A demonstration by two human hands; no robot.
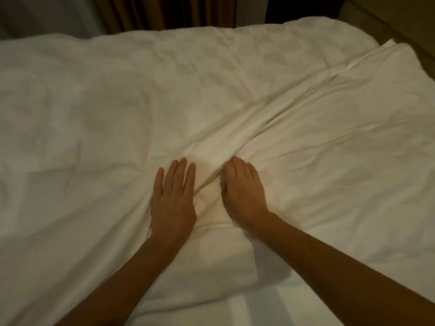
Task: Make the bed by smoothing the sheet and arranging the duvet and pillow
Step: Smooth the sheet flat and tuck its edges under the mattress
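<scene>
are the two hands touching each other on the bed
Apart: the head view shows a strip of duvet between the left hand and the right hand.

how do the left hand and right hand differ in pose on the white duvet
The left hand lies flat, fingers straight and slightly spread; the right hand has fingers together and bent. The left hand rests beside the long diagonal fold; the right hand's fingertips meet it. Both lie palm down on the rumpled white duvet.
</scene>
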